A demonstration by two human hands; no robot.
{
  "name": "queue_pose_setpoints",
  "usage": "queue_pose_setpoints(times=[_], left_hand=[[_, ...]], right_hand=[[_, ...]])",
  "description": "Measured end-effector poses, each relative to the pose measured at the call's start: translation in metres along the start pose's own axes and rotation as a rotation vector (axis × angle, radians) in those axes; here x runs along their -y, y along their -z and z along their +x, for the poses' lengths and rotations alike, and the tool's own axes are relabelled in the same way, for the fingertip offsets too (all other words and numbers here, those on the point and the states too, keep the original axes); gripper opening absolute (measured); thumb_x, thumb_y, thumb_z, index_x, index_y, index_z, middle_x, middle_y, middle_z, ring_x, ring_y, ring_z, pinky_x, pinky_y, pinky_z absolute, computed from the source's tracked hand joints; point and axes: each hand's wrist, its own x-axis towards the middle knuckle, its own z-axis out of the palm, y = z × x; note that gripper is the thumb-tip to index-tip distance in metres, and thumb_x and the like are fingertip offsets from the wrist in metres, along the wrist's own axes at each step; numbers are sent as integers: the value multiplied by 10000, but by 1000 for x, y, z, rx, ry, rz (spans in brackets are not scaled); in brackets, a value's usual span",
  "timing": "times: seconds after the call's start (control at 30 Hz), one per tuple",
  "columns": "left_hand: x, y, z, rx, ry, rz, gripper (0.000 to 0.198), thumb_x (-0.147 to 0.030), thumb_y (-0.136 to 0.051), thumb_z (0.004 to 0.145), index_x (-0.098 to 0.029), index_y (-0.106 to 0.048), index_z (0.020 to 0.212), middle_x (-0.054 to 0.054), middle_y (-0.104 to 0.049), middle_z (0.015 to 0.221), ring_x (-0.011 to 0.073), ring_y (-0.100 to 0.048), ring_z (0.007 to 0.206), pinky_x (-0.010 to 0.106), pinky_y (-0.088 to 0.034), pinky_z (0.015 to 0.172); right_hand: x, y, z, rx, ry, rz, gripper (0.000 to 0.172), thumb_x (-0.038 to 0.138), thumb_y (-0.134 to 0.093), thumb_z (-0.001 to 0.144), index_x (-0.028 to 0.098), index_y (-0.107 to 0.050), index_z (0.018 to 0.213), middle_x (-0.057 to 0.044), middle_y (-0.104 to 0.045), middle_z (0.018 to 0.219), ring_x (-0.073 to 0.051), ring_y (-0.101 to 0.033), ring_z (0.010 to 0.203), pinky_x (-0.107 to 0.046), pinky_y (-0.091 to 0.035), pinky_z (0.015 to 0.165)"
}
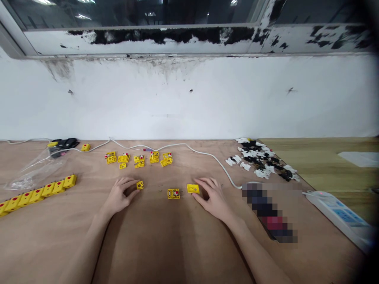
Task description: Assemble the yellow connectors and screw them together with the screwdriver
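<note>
My left hand (121, 195) pinches a small yellow plastic piece with holes (140, 185) between thumb and fingertips, close to the tabletop. A yellow rectangular cover (193, 188) sits between the thumb and fingers of my right hand (213, 198). Between the two hands lies an opened yellow housing (173, 193) with a red button and metal parts inside; thin prongs stick out to its right. A few tiny metal bits, probably screws (160, 191), rest left of that housing.
Several opened yellow housings (139, 161) form a row behind the hands. Closed yellow units (38, 195) line up at left beside a clear plastic bag (32, 173). A white cable (204, 152) crosses the table. Black and white pieces (263, 157) pile at right, near a power strip (337, 217).
</note>
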Motion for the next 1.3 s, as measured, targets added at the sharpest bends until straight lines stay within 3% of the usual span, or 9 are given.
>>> queue_pose_setpoints(times=[0.1,0.33,0.6,0.8,0.93,1.03,1.17,1.23,1.3], left_hand=[[-8,-5,2,-26,21,-53,290,-350,-627,916,-246,-673,1183,76,-717,1072,245,-657,998,420,-522,896],[-19,-10,3,-82,-68,-83,101,-265,-637,893,-248,-736,881,44,-714,946,198,-674,885,365,-524,823],[-25,-2,2,110,-92,-113,153,-330,-710,837,-263,-755,967,70,-707,1086,234,-661,1018,402,-531,901],[-32,3,5,160,-81,-50,450,-246,-666,838,-280,-626,1285,71,-685,1225,278,-581,1185,463,-455,1008],[-39,4,6,191,-77,-10,328,-310,-662,875,-280,-674,1201,56,-717,1077,253,-613,1038,424,-457,928],[-42,7,6,224,-51,-19,370,-429,-711,852,-269,-687,1184,45,-705,930,234,-611,921,401,-456,881],[-38,11,4,225,-55,-36,336,-338,-642,904,-301,-681,1235,85,-626,1231,275,-540,1139,450,-412,990],[-35,11,3,219,-56,-39,290,-284,-625,907,-334,-716,1178,69,-544,1367,301,-465,1251,488,-372,1045],[-34,8,2,227,-43,-59,186,-296,-666,883,-329,-764,1038,53,-543,1364,308,-439,1276,499,-359,1062]], right_hand=[[3,1,0,-12,7,15,372,330,-627,916,279,-612,1283,-101,-632,1198,-310,-533,1150,-514,-476,965],[3,-1,1,-21,16,22,271,278,-606,934,275,-652,1201,-84,-648,1151,-290,-539,1117,-483,-475,955],[3,-2,0,-14,40,36,212,246,-596,937,277,-678,1130,-79,-656,1127,-283,-547,1096,-485,-482,940],[4,-1,1,-19,31,37,210,249,-592,938,276,-685,1124,-79,-660,1125,-285,-555,1090,-477,-486,934],[3,-2,0,-21,31,50,219,242,-591,940,278,-682,1136,-79,-658,1128,-283,-557,1090,-476,-488,935],[0,-4,-1,-22,37,53,214,242,-597,940,265,-679,1137,-81,-656,1127,-283,-551,1094,-478,-480,939],[0,-5,-1,-28,42,54,213,257,-600,946,253,-675,1146,-83,-655,1128,-279,-547,1093,-470,-473,941],[1,-4,-1,-30,41,56,206,271,-591,957,252,-676,1145,-82,-659,1123,-276,-551,1088,-464,-473,940],[1,-2,0,-32,26,53,218,282,-565,977,252,-668,1167,-81,-664,1116,-274,-554,1083,-460,-471,939]])
